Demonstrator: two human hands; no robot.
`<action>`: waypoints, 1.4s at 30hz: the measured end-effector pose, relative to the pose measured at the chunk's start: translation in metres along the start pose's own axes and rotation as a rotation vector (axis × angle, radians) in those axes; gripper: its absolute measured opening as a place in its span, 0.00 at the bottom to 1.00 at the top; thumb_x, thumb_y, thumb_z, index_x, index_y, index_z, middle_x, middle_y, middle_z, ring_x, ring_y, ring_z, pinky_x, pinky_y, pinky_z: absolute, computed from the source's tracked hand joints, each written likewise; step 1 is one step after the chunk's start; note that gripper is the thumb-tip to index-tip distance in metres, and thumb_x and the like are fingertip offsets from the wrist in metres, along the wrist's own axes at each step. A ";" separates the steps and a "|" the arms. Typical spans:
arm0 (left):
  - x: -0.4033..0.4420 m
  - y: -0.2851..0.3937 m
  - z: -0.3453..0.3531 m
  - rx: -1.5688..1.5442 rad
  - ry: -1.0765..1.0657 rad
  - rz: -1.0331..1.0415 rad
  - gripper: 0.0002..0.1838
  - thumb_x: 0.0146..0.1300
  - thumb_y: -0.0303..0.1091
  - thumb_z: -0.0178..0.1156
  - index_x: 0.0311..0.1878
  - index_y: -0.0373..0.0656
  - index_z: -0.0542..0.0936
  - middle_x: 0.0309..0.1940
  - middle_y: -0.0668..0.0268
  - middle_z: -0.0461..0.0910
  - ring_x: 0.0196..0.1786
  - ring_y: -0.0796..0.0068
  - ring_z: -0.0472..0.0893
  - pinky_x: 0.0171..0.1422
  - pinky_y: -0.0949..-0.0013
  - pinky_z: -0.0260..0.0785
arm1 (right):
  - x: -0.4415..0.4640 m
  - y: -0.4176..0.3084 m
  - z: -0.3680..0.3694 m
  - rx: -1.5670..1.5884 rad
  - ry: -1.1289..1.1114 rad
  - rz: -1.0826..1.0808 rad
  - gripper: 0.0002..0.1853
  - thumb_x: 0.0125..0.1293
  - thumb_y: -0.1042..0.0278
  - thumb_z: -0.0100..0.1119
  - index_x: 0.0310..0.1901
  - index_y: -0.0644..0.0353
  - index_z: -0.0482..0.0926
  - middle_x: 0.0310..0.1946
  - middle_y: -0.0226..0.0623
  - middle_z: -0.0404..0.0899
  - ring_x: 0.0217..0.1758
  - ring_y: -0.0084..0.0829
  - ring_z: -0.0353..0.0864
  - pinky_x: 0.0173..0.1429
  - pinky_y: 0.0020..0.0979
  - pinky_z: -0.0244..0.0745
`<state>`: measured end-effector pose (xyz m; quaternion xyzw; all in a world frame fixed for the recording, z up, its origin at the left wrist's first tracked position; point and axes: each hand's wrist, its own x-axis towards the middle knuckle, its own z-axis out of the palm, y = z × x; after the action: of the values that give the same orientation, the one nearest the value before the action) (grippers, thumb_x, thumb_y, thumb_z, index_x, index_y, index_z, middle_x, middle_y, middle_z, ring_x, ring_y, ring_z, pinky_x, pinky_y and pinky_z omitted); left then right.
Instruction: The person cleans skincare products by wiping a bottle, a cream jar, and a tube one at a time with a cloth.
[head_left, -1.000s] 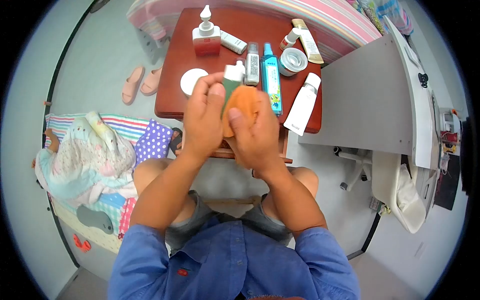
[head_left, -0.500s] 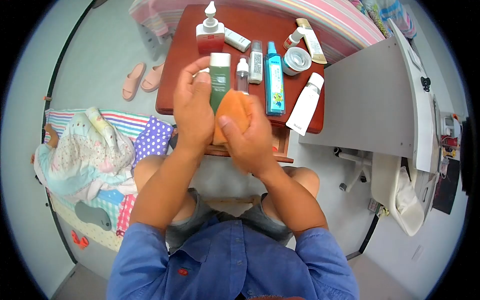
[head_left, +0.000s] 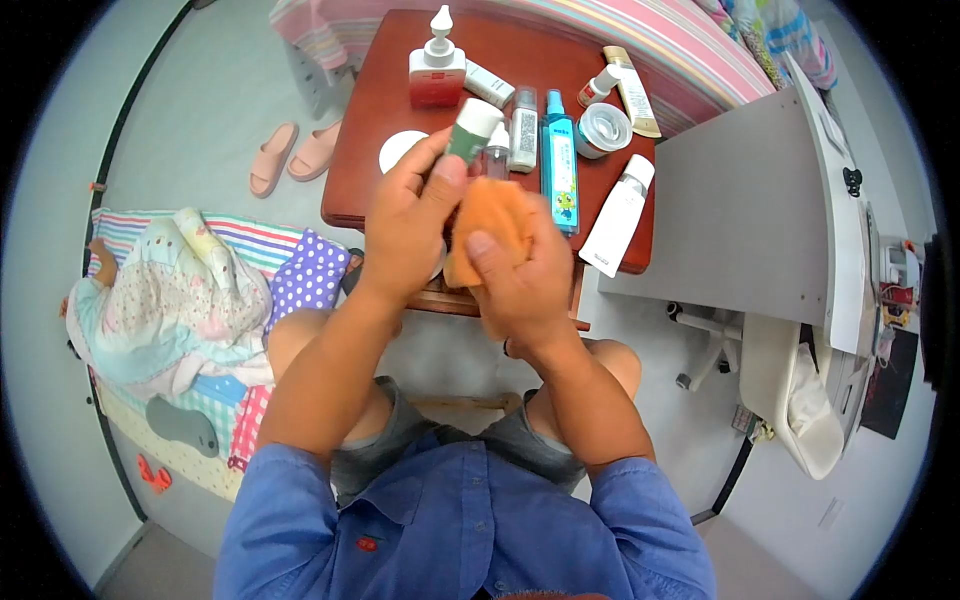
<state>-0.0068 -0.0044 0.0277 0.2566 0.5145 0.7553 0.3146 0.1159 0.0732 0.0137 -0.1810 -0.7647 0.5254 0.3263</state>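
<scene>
My left hand (head_left: 405, 225) is closed around a green bottle with a white cap (head_left: 470, 135). The bottle leans to the right, and its lower part is hidden by the fingers and the cloth. An orange cloth (head_left: 490, 230) is gripped in my right hand (head_left: 530, 275), bunched up against the lower end of the bottle. Just beyond the bottle stand a clear pump bottle (head_left: 495, 160) and a grey-white bottle (head_left: 523, 135). A white round object (head_left: 402, 150) lies on the table left of the bottle.
The red-brown table (head_left: 365, 120) carries a red pump bottle (head_left: 437, 80), a small white tube (head_left: 490, 83), a blue spray bottle (head_left: 560, 170), a lidded jar (head_left: 603, 130), a white tube (head_left: 617, 220) and a gold tube (head_left: 632, 95). A grey desk panel (head_left: 720, 200) stands at right.
My left hand has tipped the bottle from upright towards the right. Both hands have shifted slightly right with the cloth. The white round object has come into sight.
</scene>
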 end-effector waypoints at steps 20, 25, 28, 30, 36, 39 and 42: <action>0.000 -0.005 0.014 0.914 -0.142 0.700 0.20 0.54 0.30 0.70 0.51 0.42 0.80 0.46 0.57 0.81 0.48 0.51 0.79 0.56 0.55 0.72 | 0.020 -0.004 -0.033 0.500 0.231 0.235 0.21 0.72 0.64 0.66 0.60 0.65 0.74 0.49 0.36 0.81 0.48 0.22 0.81 0.52 0.26 0.80; 0.003 0.000 -0.004 0.762 -0.361 0.547 0.18 0.59 0.29 0.68 0.52 0.38 0.80 0.50 0.56 0.82 0.51 0.54 0.80 0.58 0.60 0.72 | 0.019 -0.007 -0.054 0.649 0.174 0.343 0.21 0.72 0.61 0.67 0.58 0.66 0.77 0.48 0.37 0.82 0.48 0.24 0.82 0.53 0.26 0.80; 0.000 -0.001 -0.003 0.527 -0.429 0.344 0.18 0.65 0.31 0.66 0.57 0.38 0.78 0.50 0.61 0.81 0.52 0.66 0.80 0.59 0.65 0.71 | 0.019 -0.005 -0.053 0.641 0.133 0.371 0.23 0.72 0.57 0.68 0.58 0.67 0.76 0.48 0.38 0.83 0.48 0.26 0.83 0.55 0.27 0.81; -0.004 -0.007 0.005 0.345 -0.412 0.209 0.18 0.69 0.33 0.64 0.59 0.37 0.76 0.50 0.64 0.81 0.53 0.72 0.79 0.60 0.67 0.70 | 0.021 -0.007 -0.043 0.777 0.243 0.342 0.23 0.72 0.57 0.67 0.58 0.66 0.76 0.49 0.38 0.82 0.48 0.25 0.83 0.55 0.27 0.80; -0.004 -0.025 0.037 -0.103 0.074 -0.022 0.17 0.81 0.36 0.50 0.65 0.38 0.70 0.49 0.66 0.76 0.47 0.84 0.73 0.54 0.77 0.69 | 0.012 0.011 0.009 -0.028 0.377 -0.003 0.19 0.76 0.62 0.60 0.61 0.64 0.74 0.53 0.39 0.80 0.54 0.29 0.81 0.58 0.33 0.77; 0.002 -0.011 0.029 -0.148 0.079 -0.050 0.17 0.83 0.39 0.45 0.66 0.40 0.69 0.51 0.66 0.76 0.50 0.84 0.74 0.55 0.77 0.69 | 0.001 0.006 0.012 -0.348 0.093 -0.120 0.17 0.74 0.65 0.60 0.59 0.63 0.75 0.54 0.39 0.79 0.55 0.29 0.80 0.60 0.33 0.75; 0.001 -0.014 0.020 -0.259 0.055 -0.112 0.18 0.83 0.41 0.45 0.65 0.39 0.69 0.53 0.65 0.76 0.52 0.83 0.74 0.58 0.75 0.69 | 0.003 -0.001 0.007 -0.318 0.105 -0.090 0.15 0.70 0.66 0.64 0.53 0.63 0.78 0.45 0.40 0.78 0.49 0.36 0.81 0.57 0.39 0.76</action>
<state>0.0102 0.0122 0.0215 0.1639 0.4347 0.8034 0.3723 0.1092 0.0699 0.0137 -0.2232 -0.8274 0.3725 0.3560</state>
